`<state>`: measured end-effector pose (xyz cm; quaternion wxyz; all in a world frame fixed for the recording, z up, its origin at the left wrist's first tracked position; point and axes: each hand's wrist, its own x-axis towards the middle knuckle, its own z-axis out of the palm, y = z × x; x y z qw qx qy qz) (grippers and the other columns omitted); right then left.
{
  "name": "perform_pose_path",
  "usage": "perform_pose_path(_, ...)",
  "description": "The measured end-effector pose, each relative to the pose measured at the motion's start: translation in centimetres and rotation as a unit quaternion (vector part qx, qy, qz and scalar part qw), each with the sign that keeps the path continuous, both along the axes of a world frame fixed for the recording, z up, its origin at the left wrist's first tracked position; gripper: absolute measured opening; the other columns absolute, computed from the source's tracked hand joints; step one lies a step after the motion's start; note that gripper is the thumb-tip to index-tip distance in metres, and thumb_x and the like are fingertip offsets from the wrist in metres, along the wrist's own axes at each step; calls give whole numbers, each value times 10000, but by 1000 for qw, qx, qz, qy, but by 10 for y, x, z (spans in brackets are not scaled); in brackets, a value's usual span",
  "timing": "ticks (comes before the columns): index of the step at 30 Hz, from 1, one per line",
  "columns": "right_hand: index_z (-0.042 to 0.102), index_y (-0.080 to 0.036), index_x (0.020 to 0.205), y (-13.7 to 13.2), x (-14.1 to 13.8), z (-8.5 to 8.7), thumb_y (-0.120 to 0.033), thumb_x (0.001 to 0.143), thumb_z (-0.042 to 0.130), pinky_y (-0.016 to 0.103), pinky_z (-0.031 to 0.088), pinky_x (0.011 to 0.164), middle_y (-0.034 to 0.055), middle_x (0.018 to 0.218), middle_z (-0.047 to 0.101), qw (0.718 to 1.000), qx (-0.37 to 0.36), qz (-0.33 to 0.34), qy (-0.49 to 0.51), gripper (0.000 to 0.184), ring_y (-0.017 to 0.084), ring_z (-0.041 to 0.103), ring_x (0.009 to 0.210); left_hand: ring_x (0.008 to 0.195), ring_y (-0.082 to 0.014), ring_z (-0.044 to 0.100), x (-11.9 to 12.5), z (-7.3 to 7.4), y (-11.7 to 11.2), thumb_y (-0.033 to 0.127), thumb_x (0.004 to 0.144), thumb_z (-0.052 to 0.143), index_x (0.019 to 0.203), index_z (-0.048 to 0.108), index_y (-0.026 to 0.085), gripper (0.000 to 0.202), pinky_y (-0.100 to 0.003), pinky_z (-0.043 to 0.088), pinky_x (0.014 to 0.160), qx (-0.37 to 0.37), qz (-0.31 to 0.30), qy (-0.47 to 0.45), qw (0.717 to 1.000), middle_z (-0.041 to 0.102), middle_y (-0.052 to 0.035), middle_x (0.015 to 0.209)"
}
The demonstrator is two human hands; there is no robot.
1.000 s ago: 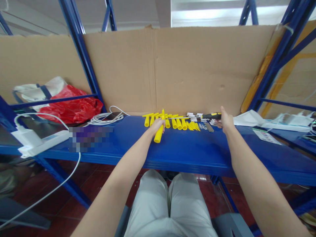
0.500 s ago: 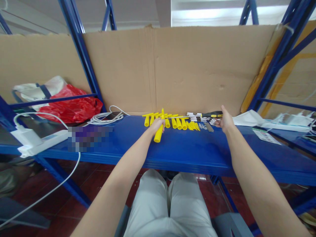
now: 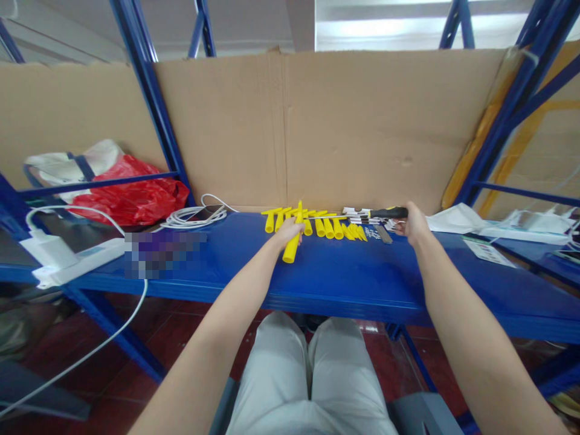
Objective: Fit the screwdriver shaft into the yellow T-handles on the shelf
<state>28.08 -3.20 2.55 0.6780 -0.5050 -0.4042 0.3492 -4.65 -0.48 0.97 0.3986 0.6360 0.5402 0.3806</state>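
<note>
My left hand (image 3: 290,232) is closed around a yellow plastic scraper-like tool (image 3: 290,252), its wide round end towards me. My right hand (image 3: 413,225) has its fingers closed on the butt of a screwdriver (image 3: 388,212) with a black and yellow handle. The screwdriver lies level, and its long thin shaft reaches left to the yellow tool in my left hand; whether the tip sits in a screw I cannot see. Behind, several similar yellow tools (image 3: 328,228) are lined up. Small yellow pieces (image 3: 354,232), small metal screws (image 3: 371,232) and flat grey blades (image 3: 384,234) lie between my hands.
Black and white packs (image 3: 357,212) lie by the cardboard panel (image 3: 353,127) at the back. On the left are a coiled white cable (image 3: 193,217), a power strip (image 3: 86,260) and a red plastic bag (image 3: 136,190). A white cloth-like item (image 3: 457,217) and a printed card (image 3: 489,251) lie right.
My right hand has turned slightly, and its raised thumb or finger has come down onto the screwdriver handle. My left hand holds the yellow tool in nearly the same place.
</note>
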Motion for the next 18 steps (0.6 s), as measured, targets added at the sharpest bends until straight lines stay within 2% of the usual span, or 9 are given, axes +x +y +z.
perform_pose_path(3, 534, -218, 756, -2, -1, 0, -623, 761, 655, 231, 204, 282, -63, 402, 371, 999, -27, -8, 21, 423, 95, 301, 296, 394, -115, 498, 0, 0, 0, 89, 711, 500, 895, 545, 170, 206, -201, 431, 424, 8, 1, 10, 1000, 475, 49, 485)
perform_pose_path(6, 504, -228, 746, -4, -3, 1, -592, 746, 695, 226, 193, 277, -92, 382, 301, 999, -35, -5, 31, 410, 87, 263, 286, 403, -124, 509, 0, 0, 0, 81, 718, 499, 929, 549, 160, 230, -206, 432, 428, 16, 7, 16, 1000, 482, 47, 490)
perform_pose_path(10, 496, -220, 744, -8, -8, 5, -440, 773, 683, 213, 189, 284, -75, 398, 356, 999, -29, -19, 33, 291, 79, 268, 299, 404, -127, 511, 0, 1, -2, 81, 745, 493, 939, 553, 154, 216, -214, 440, 436, 21, 7, 23, 999, 480, 49, 480)
perform_pose_path(12, 497, -214, 743, -9, -9, 7, -413, 790, 642, 209, 190, 289, -54, 422, 396, 999, -34, -9, 37, 250, 81, 285, 312, 414, -129, 523, 0, 1, -2, 83, 752, 495, 943, 561, 153, 214, -222, 459, 459, 19, 7, 28, 999, 482, 48, 481)
perform_pose_path(16, 472, -222, 740, -9, -9, 7, -480, 801, 610, 208, 196, 291, -41, 474, 423, 996, -48, 51, 51, 299, 84, 301, 330, 416, -127, 528, 0, 1, -2, 78, 753, 497, 956, 562, 148, 224, -223, 467, 473, 15, 13, 26, 999, 477, 55, 474)
perform_pose_path(18, 460, -228, 746, -7, -7, 6, -537, 790, 629, 205, 195, 290, -49, 478, 414, 996, -45, 52, 54, 355, 81, 294, 330, 405, -124, 518, 0, 1, -2, 72, 755, 491, 952, 556, 146, 220, -216, 450, 455, 15, 14, 21, 1000, 470, 58, 464)
